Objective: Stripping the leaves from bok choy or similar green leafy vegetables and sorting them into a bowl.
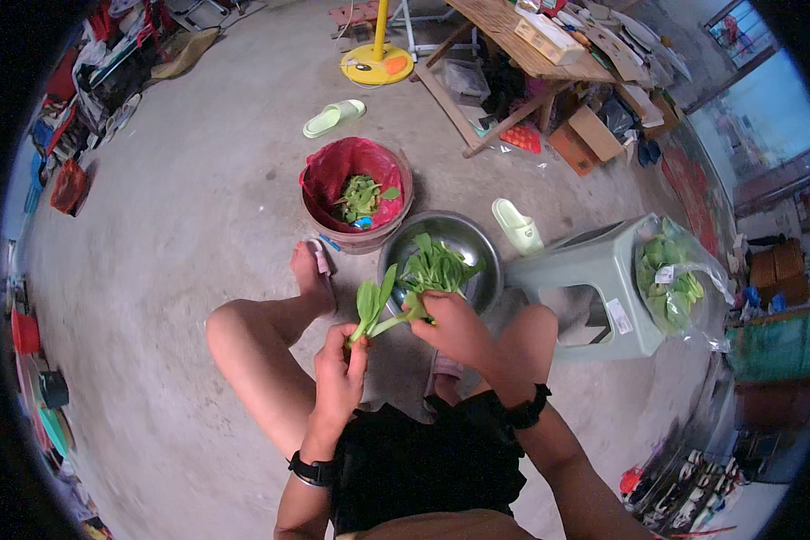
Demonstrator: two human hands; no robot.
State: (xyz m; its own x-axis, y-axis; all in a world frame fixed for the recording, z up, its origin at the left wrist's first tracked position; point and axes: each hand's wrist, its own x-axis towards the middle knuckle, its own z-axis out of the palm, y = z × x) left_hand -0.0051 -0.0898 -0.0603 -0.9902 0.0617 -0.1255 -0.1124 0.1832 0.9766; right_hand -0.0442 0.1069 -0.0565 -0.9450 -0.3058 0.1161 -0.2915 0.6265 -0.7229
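My left hand (339,368) grips the base of a leafy green vegetable (371,304), its leaves pointing up and away from me. One pale stalk (388,325) of it leans out to the right, and my right hand (452,327) pinches that stalk near its leaf. Just beyond my right hand is a stainless steel basin (491,270) on the floor, with a heap of loose green leaves (439,263) inside. Left of the basin and farther off stands a bucket (358,239) lined with a red plastic bag (324,165). Leaf scraps (359,198) lie in the bag.
A grey-green plastic stool (624,277) stands at right, bearing a clear bag of greens (671,283). Two pale green slippers, one behind the bucket (334,119) and one beside the basin (516,226), lie on the concrete floor (196,202). A cluttered wooden table (499,34) stands beyond.
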